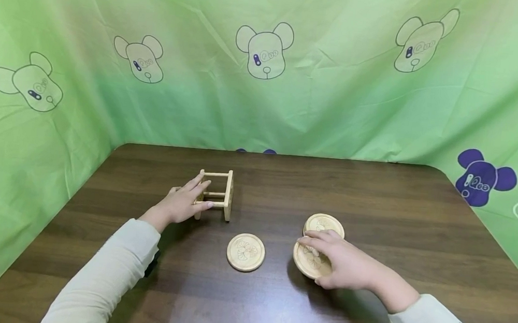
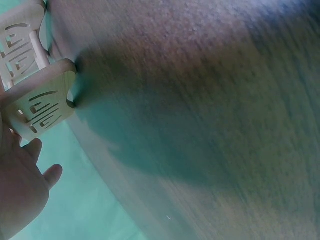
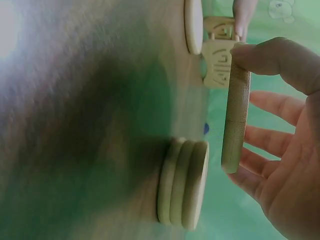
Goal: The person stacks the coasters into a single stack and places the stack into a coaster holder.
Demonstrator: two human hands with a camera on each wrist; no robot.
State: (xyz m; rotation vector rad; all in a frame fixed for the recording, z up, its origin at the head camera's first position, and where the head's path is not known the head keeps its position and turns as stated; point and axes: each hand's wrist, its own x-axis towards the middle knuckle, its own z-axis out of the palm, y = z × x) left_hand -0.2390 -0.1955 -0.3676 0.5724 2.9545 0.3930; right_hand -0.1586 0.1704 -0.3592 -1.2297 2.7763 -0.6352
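Note:
A small light-wood rack (image 1: 229, 195) with slotted side panels and thin bars stands at the left on the table. My left hand (image 1: 181, 203) rests on its left side, fingers fairly straight across the panel top and thumb over the near bar. Two of that hand's fingers (image 2: 52, 175) stick out past the slotted panel in the left wrist view. My right hand (image 1: 347, 261) grips a round wooden coaster (image 3: 236, 120) by its edge, tilted above the table. Close behind it is a stack of similar coasters (image 3: 182, 185). One coaster (image 1: 245, 252) with engraved flowers lies flat between the hands.
The dark wood-grain table (image 1: 377, 194) carries all of these. A green cloth (image 1: 321, 100) with printed bear heads hangs behind it and along both sides.

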